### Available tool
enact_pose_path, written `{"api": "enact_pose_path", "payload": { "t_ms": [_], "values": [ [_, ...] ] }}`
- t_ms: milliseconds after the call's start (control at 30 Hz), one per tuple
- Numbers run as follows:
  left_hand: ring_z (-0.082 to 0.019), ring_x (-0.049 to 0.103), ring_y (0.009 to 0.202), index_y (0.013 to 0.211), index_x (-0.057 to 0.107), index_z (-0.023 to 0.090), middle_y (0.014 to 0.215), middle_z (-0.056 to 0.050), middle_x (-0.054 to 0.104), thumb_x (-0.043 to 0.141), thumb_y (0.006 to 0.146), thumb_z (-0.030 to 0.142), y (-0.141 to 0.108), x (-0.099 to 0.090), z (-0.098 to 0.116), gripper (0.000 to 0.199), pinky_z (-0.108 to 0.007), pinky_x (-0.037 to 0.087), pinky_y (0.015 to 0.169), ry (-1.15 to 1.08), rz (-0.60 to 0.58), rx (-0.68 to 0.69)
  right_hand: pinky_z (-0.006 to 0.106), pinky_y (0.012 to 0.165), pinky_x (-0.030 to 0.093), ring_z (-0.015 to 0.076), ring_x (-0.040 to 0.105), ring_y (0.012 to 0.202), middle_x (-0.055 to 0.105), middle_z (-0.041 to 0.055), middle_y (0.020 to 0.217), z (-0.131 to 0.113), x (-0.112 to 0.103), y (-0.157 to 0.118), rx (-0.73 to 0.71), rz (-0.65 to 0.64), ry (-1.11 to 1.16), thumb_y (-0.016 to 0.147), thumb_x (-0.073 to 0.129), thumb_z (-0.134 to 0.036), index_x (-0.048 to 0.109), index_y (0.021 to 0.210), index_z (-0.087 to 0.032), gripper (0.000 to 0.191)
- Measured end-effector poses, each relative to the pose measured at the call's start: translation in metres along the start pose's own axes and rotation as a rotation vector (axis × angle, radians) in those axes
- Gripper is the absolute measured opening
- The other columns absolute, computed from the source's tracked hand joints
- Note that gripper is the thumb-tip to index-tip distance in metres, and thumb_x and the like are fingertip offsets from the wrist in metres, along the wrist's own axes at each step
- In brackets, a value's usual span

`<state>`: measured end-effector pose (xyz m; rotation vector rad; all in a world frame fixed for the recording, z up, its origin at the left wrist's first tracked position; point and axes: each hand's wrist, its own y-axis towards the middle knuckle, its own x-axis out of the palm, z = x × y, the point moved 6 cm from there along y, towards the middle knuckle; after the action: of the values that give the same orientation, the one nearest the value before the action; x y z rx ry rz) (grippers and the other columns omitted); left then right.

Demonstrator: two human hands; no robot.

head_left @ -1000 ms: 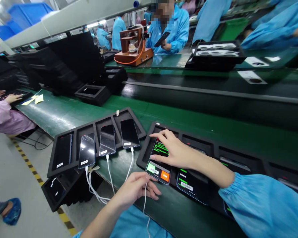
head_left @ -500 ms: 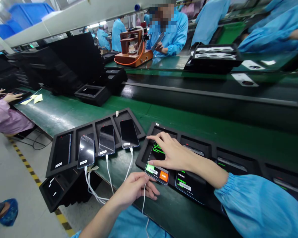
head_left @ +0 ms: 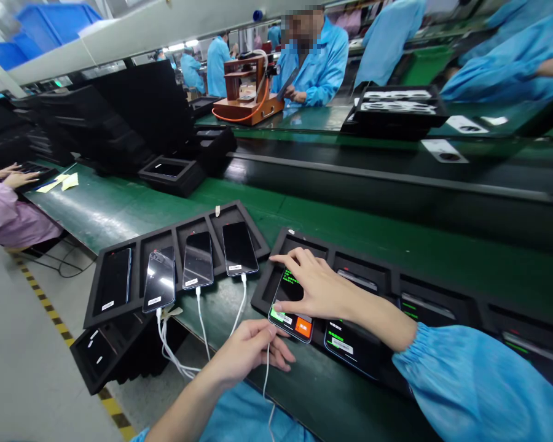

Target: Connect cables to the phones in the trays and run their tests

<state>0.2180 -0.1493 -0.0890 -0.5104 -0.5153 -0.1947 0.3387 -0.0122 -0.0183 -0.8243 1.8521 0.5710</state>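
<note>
My left hand [head_left: 258, 347] is closed at the lower end of a smartphone [head_left: 288, 291], thumb and fingers pinching the white charging cable [head_left: 266, 374] where it meets the phone; the plug itself is hidden. Over that lit phone spreads my right hand [head_left: 311, 279], its thumb at the screen's lower left beside a green button and its other fingers stretched out near the upper end. An orange button shows at the lower right. The phone lies tilted on a black foam tray [head_left: 262, 298]. Another lit phone [head_left: 350, 347] lies just right, partly under my right forearm.
A second foam tray [head_left: 136, 236] at left holds several dark phones, some with white cables. Below it stands a stack of trays [head_left: 92, 374]. Black boxes [head_left: 175, 178] and a wooden fixture [head_left: 249, 107] stand farther back. A co-worker [head_left: 322, 55] in blue sits opposite.
Both my hands keep nearly the same pose at the phone. Across the bench, the white card at the right has shifted slightly left. The co-worker's hands at far left moved slightly.
</note>
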Motion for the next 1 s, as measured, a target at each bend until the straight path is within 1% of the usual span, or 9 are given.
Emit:
{"api": "enact_pose_path", "payload": {
  "t_ms": [267, 533, 767, 833, 900, 933, 1000],
  "values": [
    [-0.015, 0.071, 0.067, 0.1, 0.069, 0.01, 0.08, -0.009, 0.077, 0.09, 0.072, 0.073, 0.001, -0.001, -0.001, 0.072, -0.027, 0.055, 0.072, -0.002, -0.007, -0.001, 0.071, 0.11, 0.042, 0.0404, 0.05, 0.129, 0.053, 0.0182, 0.138, -0.01, 0.0, 0.004, 0.044, -0.086, -0.031, 0.08, 0.084, -0.067, 0.045, 0.16, -0.022, 0.1],
    [-0.014, 0.071, 0.066, 0.1, 0.07, 0.01, 0.079, -0.009, 0.077, 0.091, 0.07, 0.072, 0.0, -0.001, 0.0, 0.072, -0.026, 0.054, 0.071, -0.001, -0.006, -0.001, 0.071, 0.106, 0.045, 0.04, 0.053, 0.126, 0.054, 0.0178, 0.136, -0.009, -0.001, 0.003, 0.034, -0.063, -0.045, 0.081, 0.082, -0.07, 0.047, 0.159, -0.024, 0.098],
    [-0.015, 0.07, 0.065, 0.1, 0.07, 0.009, 0.078, -0.01, 0.076, 0.093, 0.067, 0.073, 0.0, 0.001, 0.003, 0.075, -0.027, 0.054, 0.071, 0.008, 0.011, -0.008, 0.071, 0.109, 0.045, 0.0408, 0.051, 0.13, 0.053, 0.0181, 0.136, -0.009, -0.004, 0.004, 0.028, -0.045, 0.012, 0.079, 0.083, -0.073, 0.047, 0.158, -0.024, 0.1],
    [-0.015, 0.069, 0.066, 0.101, 0.07, 0.009, 0.079, -0.01, 0.075, 0.092, 0.066, 0.075, 0.0, 0.002, 0.003, 0.077, -0.027, 0.054, 0.071, 0.03, 0.018, -0.011, 0.07, 0.11, 0.046, 0.041, 0.051, 0.132, 0.052, 0.0184, 0.138, -0.007, -0.007, 0.003, 0.036, -0.036, 0.037, 0.08, 0.082, -0.072, 0.048, 0.158, -0.023, 0.097],
    [-0.012, 0.063, 0.061, 0.097, 0.069, 0.009, 0.072, -0.007, 0.071, 0.089, 0.067, 0.077, -0.001, 0.003, 0.004, 0.077, -0.024, 0.049, 0.064, 0.071, 0.031, -0.006, 0.067, 0.11, 0.048, 0.0405, 0.05, 0.134, 0.05, 0.0184, 0.141, -0.001, -0.017, -0.001, 0.05, 0.027, 0.073, 0.086, 0.076, -0.071, 0.049, 0.156, -0.025, 0.088],
    [-0.009, 0.055, 0.055, 0.094, 0.068, 0.01, 0.065, -0.002, 0.064, 0.088, 0.067, 0.078, -0.001, 0.003, 0.004, 0.076, -0.021, 0.043, 0.058, 0.081, 0.046, -0.002, 0.065, 0.11, 0.049, 0.0399, 0.05, 0.134, 0.05, 0.0181, 0.142, 0.003, -0.024, -0.006, 0.055, 0.081, 0.087, 0.091, 0.072, -0.07, 0.051, 0.155, -0.026, 0.081],
    [-0.003, 0.032, 0.048, 0.083, 0.061, 0.014, 0.055, 0.009, 0.043, 0.088, 0.065, 0.079, -0.002, 0.005, 0.006, 0.072, -0.017, 0.026, 0.047, 0.066, 0.095, 0.006, 0.062, 0.111, 0.05, 0.0386, 0.052, 0.133, 0.051, 0.0174, 0.14, 0.013, -0.045, -0.024, 0.068, 0.228, 0.097, 0.098, 0.061, -0.071, 0.054, 0.151, -0.027, 0.069]
  ]
}}
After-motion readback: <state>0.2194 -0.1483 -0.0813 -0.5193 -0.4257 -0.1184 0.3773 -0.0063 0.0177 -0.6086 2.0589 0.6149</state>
